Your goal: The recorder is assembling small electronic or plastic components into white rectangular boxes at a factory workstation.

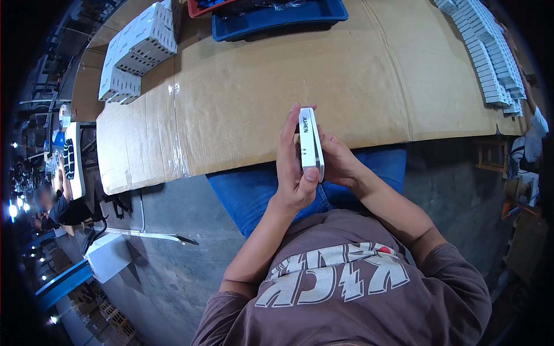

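The left hand (pixel 293 173) is gripping one slim white rectangular plastic box (pixel 309 144), fingers lying along its left face, thumb pressing its lower end. The box is standing on edge, glossy, with rounded corners and small dark print near the top. The right hand (pixel 340 164) is cupping it from the right, fingers tucked behind. Beyond the fingertips, two trays are resting on the cardboard-covered table (pixel 248 104): one blue plastic tray (pixel 277 20) and one red tray (pixel 202 7).

White boxes (pixel 141 43) stacked far left
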Demonstrator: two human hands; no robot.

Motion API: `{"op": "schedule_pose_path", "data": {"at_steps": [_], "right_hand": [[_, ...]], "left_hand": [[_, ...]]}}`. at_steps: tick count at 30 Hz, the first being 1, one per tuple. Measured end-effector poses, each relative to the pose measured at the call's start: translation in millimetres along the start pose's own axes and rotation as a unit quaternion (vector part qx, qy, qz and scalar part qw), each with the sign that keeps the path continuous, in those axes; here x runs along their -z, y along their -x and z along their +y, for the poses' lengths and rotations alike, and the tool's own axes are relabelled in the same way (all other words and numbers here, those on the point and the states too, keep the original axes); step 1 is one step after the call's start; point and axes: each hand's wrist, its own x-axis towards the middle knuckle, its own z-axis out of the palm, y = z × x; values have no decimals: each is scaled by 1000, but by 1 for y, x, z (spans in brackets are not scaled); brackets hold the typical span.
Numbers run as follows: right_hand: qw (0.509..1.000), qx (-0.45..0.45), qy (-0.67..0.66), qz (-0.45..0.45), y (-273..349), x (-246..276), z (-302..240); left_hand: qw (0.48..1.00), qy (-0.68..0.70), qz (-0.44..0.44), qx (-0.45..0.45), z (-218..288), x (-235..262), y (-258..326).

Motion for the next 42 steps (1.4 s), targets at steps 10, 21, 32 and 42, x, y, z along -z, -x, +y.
{"op": "schedule_pose_path", "data": {"at_steps": [10, 21, 32, 42], "right_hand": [[971, 83, 131, 180, -2, -21, -18], [951, 162, 205, 164, 6, -62, 3], [909, 239, 315, 135, 14, -60, 20], [912, 177, 351, 117, 3, -57, -3]], "left_hand": [[997, -72, -6, -2, -17, 18, 3], [977, -191, 70, -57, -36, 13, 4], [964, -211, 137, -84, -36, 12, 4], [992, -63, 112, 5, -42, 9, 7]]}}
